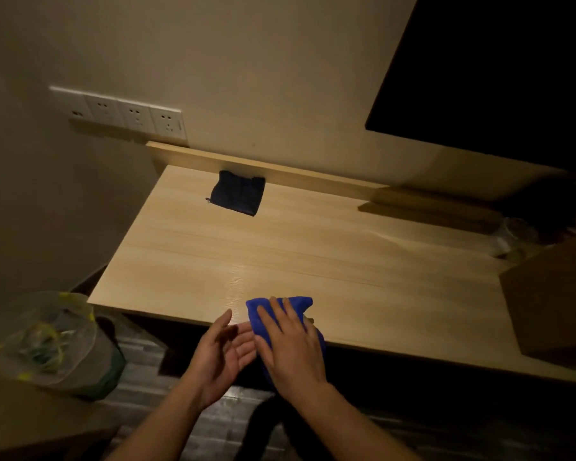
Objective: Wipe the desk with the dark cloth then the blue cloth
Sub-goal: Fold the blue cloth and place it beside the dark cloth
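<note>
The light wooden desk (313, 247) fills the middle of the head view. A dark cloth (238, 193) lies folded at the back left of the desk, against the raised back strip. The blue cloth (290, 306) sits at the desk's front edge and hangs partly over it. My right hand (291, 344) lies flat on top of the blue cloth, fingers spread. My left hand (223, 351) is just left of it, below the front edge, palm turned up and cupped, fingers apart, touching the cloth's left side.
A cardboard box (552, 301) stands at the desk's right end, with a clear plastic item (509, 237) behind it. A black screen (499, 71) hangs on the wall. Wall sockets (123, 113) sit at the left. A bin with a plastic bag (50, 341) is on the floor at the left.
</note>
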`<state>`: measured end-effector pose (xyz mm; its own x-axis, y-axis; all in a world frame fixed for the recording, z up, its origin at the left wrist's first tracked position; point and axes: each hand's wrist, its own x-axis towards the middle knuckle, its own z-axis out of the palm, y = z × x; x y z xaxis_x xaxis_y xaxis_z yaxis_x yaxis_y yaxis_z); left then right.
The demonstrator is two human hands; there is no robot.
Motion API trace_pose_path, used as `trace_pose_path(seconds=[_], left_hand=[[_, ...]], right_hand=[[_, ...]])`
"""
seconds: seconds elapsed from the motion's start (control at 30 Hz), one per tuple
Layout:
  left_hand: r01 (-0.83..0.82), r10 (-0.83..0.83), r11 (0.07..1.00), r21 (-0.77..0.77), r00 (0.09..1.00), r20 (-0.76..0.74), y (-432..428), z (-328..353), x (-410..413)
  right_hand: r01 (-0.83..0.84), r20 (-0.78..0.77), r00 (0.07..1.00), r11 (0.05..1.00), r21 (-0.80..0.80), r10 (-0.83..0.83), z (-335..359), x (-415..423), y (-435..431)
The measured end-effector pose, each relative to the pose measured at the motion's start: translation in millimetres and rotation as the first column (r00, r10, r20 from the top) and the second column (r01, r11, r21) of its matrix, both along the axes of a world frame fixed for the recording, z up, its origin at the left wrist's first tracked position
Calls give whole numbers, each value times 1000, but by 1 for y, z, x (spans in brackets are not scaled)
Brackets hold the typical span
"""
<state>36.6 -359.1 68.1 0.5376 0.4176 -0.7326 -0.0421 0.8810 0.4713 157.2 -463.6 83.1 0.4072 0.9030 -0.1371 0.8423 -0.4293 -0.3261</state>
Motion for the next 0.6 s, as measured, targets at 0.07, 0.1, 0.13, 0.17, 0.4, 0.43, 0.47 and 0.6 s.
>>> trace_pose_path(seconds=[0.07,0.1,0.13,0.17,0.4,0.43,0.47,0.6], left_hand=[[-42,50,997,-62,990,132,-12,19,-8],[-72,81,995,-66,986,145,-13,28,-7],[-97,106,993,-62,982,157,-13,36,-6],[-116,124,992,-55,977,173,-11,45,-3],[-34,18,977,210,997,79,15,95,13],[-52,36,973,225,997,74,18,101,15],[-67,52,969,239,996,69,21,108,17],[-103,86,962,251,993,77,40,128,23]], right_hand=[[-26,48,999,999,24,24,19,-4,10],[-50,45,998,999,21,49,30,-5,14],[-73,9,997,997,-13,73,41,-6,17],[-97,-24,995,995,-27,96,50,-6,20],[-219,-141,962,968,126,236,96,13,33],[-213,-170,955,961,177,243,101,18,35],[-196,-202,949,953,230,243,105,24,37],[45,-382,920,945,325,88,109,45,49]])
